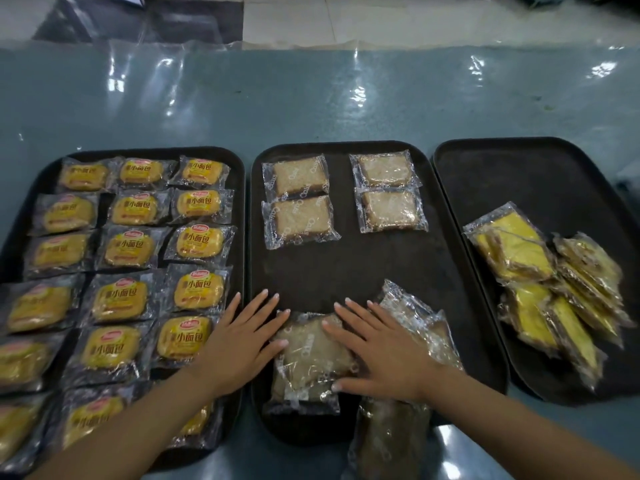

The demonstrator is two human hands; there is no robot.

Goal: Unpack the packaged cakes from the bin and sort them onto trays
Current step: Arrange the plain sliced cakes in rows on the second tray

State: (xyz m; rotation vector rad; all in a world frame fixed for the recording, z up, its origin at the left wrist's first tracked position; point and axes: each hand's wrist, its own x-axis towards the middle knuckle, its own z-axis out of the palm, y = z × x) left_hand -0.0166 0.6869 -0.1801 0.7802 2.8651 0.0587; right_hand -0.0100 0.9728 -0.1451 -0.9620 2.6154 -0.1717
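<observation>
Three dark trays sit side by side on the blue-grey table (311, 98), and the sorting looks well past halfway. The left tray (239, 209) is nearly full: yellow bun packets (128, 242) lie in three tidy columns, label up, from its far edge to the near one. The middle tray (381, 258) holds four brown cake packets (301, 220) laid out in two pairs toward 12 o'clock, with a bare stretch in the centre and a loose heap of unsorted brown packets (311, 355) at 6 o'clock, one of them hanging over the tray's near rim onto the table. The right tray (540, 181) is bare over its far half, while a jumbled pile of yellow cake slices (547, 289) sits toward 4 o'clock, overlapping and tilted, none yet set in rows. Both hands are down on the middle tray. The left hand (242, 341) lies flat with fingers spread, its fingertips touching the left edge of the brown heap, gripping nothing. The right hand (381, 351) is also splayed flat, pressing on top of the same heap, palm down, not closed around any packet. The bin is not in view, so I cannot tell whether more remains to unpack. By my reckoning, the brown heap wants spreading into rows next, then the yellow pile.
</observation>
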